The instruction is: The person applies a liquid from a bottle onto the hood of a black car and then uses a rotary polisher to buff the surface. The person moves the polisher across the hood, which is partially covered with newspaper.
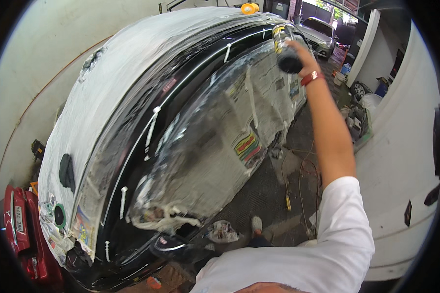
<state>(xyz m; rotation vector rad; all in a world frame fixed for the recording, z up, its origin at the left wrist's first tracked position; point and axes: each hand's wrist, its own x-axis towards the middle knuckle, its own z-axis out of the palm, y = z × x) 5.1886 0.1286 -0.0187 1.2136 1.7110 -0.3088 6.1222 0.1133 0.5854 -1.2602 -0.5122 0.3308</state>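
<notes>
My right hand [302,59] is stretched far ahead and wrapped around a cylindrical can [280,38] with a yellow and black label. The can's dark round end tilts toward me. Below it lies a car [181,93], masked with whitish film [110,73] on top and newspaper [200,161] under clear film along its side. A long glossy black curved strip of bodywork [137,146] shows between the coverings, with short white pieces [152,132] spaced along it. Whether the can touches the car, I cannot tell. My left hand is not visible.
An orange roll [250,8] and a dark cloth [66,172] rest on the covered car. Cables [303,195] and a crumpled plastic bundle [223,231] lie on the floor. A red car part [22,224] stands left; a silver car [318,35] and a wheel [361,90] are farther off.
</notes>
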